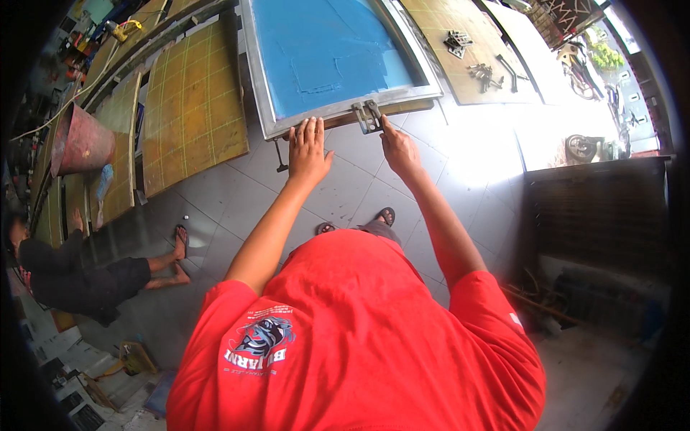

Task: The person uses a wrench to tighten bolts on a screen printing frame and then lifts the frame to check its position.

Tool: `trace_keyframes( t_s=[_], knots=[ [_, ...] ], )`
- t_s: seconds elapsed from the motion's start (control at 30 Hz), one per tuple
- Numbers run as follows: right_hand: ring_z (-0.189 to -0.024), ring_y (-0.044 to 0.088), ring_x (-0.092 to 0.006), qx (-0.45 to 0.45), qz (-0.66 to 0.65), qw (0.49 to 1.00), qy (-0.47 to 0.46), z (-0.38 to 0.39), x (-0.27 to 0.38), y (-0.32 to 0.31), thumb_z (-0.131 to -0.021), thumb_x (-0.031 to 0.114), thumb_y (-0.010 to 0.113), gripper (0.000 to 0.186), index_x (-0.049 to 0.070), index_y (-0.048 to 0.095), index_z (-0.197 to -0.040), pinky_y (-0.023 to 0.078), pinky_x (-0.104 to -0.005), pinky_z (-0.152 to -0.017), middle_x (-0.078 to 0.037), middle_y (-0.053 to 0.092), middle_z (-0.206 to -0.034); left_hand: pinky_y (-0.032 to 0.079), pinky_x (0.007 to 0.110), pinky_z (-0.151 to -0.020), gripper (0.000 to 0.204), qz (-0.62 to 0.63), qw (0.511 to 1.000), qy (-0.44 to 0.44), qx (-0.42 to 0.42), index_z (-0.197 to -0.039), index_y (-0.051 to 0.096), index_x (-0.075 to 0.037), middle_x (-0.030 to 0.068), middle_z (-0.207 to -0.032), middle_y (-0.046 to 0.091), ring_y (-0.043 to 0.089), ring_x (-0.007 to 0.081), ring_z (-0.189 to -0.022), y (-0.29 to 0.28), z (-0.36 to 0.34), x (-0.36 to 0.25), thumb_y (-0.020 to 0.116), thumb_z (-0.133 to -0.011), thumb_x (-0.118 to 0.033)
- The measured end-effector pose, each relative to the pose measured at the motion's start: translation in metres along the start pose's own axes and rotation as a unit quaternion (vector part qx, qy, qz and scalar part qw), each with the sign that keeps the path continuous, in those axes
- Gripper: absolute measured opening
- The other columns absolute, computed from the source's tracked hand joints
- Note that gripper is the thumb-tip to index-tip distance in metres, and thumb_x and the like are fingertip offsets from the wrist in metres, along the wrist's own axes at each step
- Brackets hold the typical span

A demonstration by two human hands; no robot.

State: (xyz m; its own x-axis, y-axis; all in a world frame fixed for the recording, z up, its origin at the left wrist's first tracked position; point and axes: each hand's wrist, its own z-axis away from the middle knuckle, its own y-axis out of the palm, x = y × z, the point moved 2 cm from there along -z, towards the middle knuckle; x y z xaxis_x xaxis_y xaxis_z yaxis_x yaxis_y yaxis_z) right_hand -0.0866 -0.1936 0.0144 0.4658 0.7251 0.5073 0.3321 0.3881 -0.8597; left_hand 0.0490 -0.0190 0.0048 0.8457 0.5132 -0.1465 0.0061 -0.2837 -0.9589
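A screen-printing frame (267,100) with a pale metal rim and blue mesh (323,50) lies in front of me. My left hand (309,151) rests flat on the left part of its near edge, fingers stretched out. A metal clamp (368,115) sits on the same edge, farther right. At its right side is my right hand (401,149), index finger against the clamp and the other fingers curled; the thumb is hidden. Below the frame's left corner, beside my left hand, hangs a T-shaped screw handle (280,158).
Yellow-lined boards (194,108) stand left of the frame, with a reddish bucket (83,140) beyond. On the right board lie metal clamp parts (456,43) and bolts (485,75). Another person (93,280) sits at far left. A dark slatted cabinet (600,215) stands right.
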Motion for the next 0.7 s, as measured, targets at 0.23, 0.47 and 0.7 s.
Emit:
trace_keyframes(
  t_s=[0.23, 0.47, 0.7],
  knots=[
    [-0.077, 0.061, -0.0375, 0.09, 0.02, 0.995, -0.049, -0.017, -0.01, -0.012, -0.088, 0.014, 0.048, 0.05, 0.004, 0.035, -0.135, 0.047, -0.0474, -0.069, -0.022, 0.062, -0.083, 0.019, 0.049, -0.11, 0.084, -0.021, 1.0, 0.003, -0.003, -0.139, 0.025, -0.002, 0.0157, -0.137, 0.034, 0.027, 0.0303, -0.13, 0.006, -0.002, -0.001, 0.067, -0.076, -0.038],
    [-0.079, 0.063, -0.0303, 0.19, 0.182, 0.953, -0.148, -0.069, -0.042, -0.056, -0.09, 0.012, 0.045, 0.05, 0.028, 0.038, -0.137, 0.05, -0.0425, -0.068, -0.014, 0.062, -0.09, 0.02, 0.05, -0.109, 0.085, -0.015, 1.0, -0.013, -0.019, -0.138, 0.028, -0.001, 0.0166, -0.134, 0.035, 0.028, 0.0309, -0.129, 0.009, -0.003, -0.001, 0.067, -0.075, -0.043],
    [-0.084, 0.054, -0.0201, 0.032, 0.27, 0.839, -0.471, -0.178, -0.001, -0.118, -0.086, 0.005, 0.048, 0.044, 0.033, 0.059, -0.117, 0.049, -0.031, -0.074, -0.003, 0.056, -0.088, 0.018, 0.052, -0.109, 0.085, 0.0, 0.999, -0.016, -0.05, -0.137, 0.027, -0.001, 0.017, -0.132, 0.035, 0.029, 0.0322, -0.129, 0.009, -0.005, -0.008, 0.067, -0.074, -0.042]
  ],
)
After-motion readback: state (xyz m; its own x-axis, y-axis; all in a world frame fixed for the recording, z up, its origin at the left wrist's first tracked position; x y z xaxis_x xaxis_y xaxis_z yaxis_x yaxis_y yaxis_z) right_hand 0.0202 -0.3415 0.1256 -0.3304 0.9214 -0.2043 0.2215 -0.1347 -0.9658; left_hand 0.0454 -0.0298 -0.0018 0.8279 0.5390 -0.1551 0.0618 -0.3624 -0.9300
